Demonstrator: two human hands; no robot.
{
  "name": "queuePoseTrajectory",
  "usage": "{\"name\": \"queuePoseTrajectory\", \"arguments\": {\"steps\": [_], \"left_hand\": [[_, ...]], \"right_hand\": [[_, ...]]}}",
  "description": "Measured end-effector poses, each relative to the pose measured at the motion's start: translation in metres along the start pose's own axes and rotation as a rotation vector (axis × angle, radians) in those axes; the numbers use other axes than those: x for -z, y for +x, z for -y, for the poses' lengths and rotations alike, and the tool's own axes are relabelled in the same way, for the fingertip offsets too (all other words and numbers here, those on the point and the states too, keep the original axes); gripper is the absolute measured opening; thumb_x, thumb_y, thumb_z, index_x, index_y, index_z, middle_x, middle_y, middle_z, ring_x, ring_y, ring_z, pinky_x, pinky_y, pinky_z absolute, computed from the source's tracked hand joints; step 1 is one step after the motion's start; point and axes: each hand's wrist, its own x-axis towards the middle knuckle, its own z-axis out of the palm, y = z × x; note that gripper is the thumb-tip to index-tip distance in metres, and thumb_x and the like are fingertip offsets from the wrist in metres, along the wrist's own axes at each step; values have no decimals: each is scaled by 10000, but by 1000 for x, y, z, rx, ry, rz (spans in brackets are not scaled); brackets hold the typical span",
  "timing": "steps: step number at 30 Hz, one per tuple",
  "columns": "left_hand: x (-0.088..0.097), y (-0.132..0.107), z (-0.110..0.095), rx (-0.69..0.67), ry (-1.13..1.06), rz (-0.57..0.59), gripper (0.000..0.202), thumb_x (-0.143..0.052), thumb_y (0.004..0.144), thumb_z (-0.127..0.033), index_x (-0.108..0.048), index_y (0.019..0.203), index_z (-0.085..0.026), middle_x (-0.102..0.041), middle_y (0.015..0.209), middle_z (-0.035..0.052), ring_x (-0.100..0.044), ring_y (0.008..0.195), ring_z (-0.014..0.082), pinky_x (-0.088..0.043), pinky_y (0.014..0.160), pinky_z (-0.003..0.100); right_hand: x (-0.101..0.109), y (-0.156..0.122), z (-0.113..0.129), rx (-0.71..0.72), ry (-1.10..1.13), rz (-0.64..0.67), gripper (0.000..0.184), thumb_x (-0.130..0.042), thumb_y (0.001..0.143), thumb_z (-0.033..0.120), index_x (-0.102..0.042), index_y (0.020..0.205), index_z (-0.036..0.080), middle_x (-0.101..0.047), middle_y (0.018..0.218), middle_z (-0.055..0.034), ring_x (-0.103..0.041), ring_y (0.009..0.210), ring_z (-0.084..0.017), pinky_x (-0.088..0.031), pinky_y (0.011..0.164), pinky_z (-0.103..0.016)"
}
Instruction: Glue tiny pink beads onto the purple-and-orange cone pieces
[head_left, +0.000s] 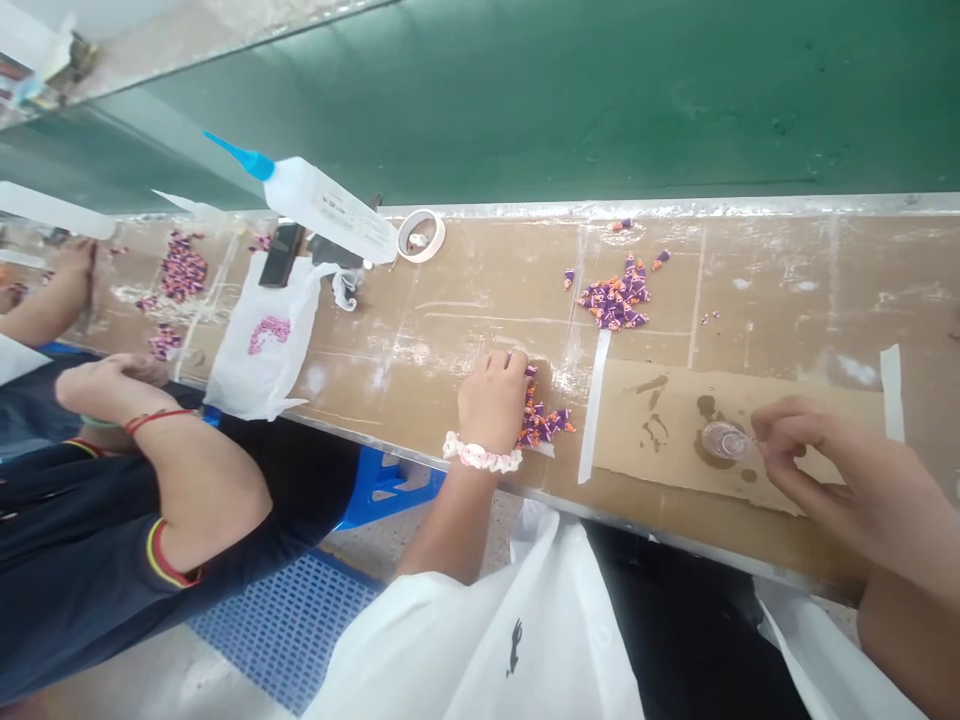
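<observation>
My left hand [493, 395], with a white scrunchie [481, 455] at the wrist, rests on the table beside a small heap of purple-and-orange figurines [541, 425]. Its fingers are bent and close together; their tips are hidden, and whatever they hold cannot be made out. Over a taped-down piece of cardboard [675, 400], my right hand [847, 465] is closed in a pinch. Anything between its thumb and finger is too small to name. Just left of those fingertips stands a small clear cup [724, 440], with dark wet spots around it.
Farther back lies a larger pile of figurines [616, 298]. A white squeeze bottle [322, 205] with a blue nozzle, a tape roll [421, 236] and a phone [282, 254] are left of it. White plastic [262, 375] bears pink bits. A co-worker's arm [180, 450] is at left.
</observation>
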Motion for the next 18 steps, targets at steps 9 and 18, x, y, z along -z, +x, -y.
{"name": "queuePoseTrajectory", "arguments": {"steps": [9, 18], "left_hand": [[-1, 8, 2, -171, -49, -65, 123, -503, 928, -190, -588, 840, -205, -596, 941, 89, -554, 904, 241, -476, 807, 385], [16, 5, -102, -612, -733, -342, 144, -479, 965, -212, -619, 971, -183, -664, 919, 58, -624, 845, 125, -509, 753, 234]], "right_hand": [[-1, -2, -1, -25, 27, -39, 142, -529, 884, 139, -453, 853, 255, -626, 849, -20, -571, 638, -149, -446, 526, -282], [-10, 8, 8, -54, 371, -315, 216, -588, 837, 54, -518, 825, 258, -586, 755, -1, -576, 666, -151, -479, 562, -289]]}}
